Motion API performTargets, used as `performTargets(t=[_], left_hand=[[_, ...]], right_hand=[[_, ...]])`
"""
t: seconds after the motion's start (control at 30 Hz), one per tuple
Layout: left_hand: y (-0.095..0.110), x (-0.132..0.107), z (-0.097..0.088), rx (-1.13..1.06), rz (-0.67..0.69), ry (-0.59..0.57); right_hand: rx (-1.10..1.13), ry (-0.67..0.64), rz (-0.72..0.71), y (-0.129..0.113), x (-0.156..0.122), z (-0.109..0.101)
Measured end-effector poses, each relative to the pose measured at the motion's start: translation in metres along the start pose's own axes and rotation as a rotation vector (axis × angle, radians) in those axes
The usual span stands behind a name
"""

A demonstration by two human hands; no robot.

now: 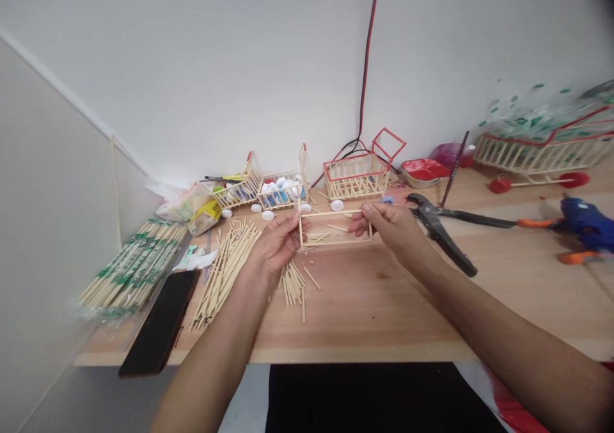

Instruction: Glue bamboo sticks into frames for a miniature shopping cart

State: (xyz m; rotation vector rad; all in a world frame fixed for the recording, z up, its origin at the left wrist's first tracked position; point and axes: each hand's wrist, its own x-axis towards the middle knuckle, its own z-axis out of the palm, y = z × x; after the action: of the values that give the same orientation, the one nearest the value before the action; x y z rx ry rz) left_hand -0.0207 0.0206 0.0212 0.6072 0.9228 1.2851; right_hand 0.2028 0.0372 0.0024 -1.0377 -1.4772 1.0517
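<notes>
Between my two hands is a rectangular frame (330,213) made of thin wooden sticks, held up over the table. My left hand (278,241) pinches its left short side, where a stick end pokes up above the corner. At the right short side, my right hand (384,225) grips the frame between thumb and fingers. Below and left of the frame lie short cut sticks (291,284) and a heap of longer sticks (225,270). Just behind it stands a small stick-built cart (357,187) with red-painted rims and white wheels.
Two smaller carts (283,193) stand behind my left hand. Wrapped stick bundles (137,263) and a phone (160,321) lie at the left. Rightward are black-handled cutters (439,228), a red paint dish (422,171), a blue glue gun (582,222) and a larger cart (532,151).
</notes>
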Motion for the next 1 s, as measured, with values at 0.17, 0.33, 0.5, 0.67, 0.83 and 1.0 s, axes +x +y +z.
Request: performTargets(t=[0.17,0.33,0.5,0.67,0.83,1.0], left_hand=[[-0.003,0.002,-0.001,-0.004,0.007,-0.007],[-0.002,-0.001,0.004,0.019,0.068,0.037],[0.001,-0.004,0.006,0.037,0.049,-0.001],[-0.005,-0.001,0.002,0.179,0.2,0.1],[-0.009,0.0,0.0,0.464,0.416,0.168],[-0.01,-0.001,0.003,0.577,0.486,0.201]], right_hand=[[0.006,0.007,-0.013,-0.001,-0.001,0.001],[-0.011,0.022,-0.006,0.0,-0.001,0.0],[0.014,0.029,-0.003,0.001,0.002,-0.001],[0.0,0.035,-0.016,0.002,0.001,-0.002],[-0.031,0.049,-0.014,0.0,0.0,-0.001],[-0.063,0.054,-0.02,-0.002,-0.001,0.002]])
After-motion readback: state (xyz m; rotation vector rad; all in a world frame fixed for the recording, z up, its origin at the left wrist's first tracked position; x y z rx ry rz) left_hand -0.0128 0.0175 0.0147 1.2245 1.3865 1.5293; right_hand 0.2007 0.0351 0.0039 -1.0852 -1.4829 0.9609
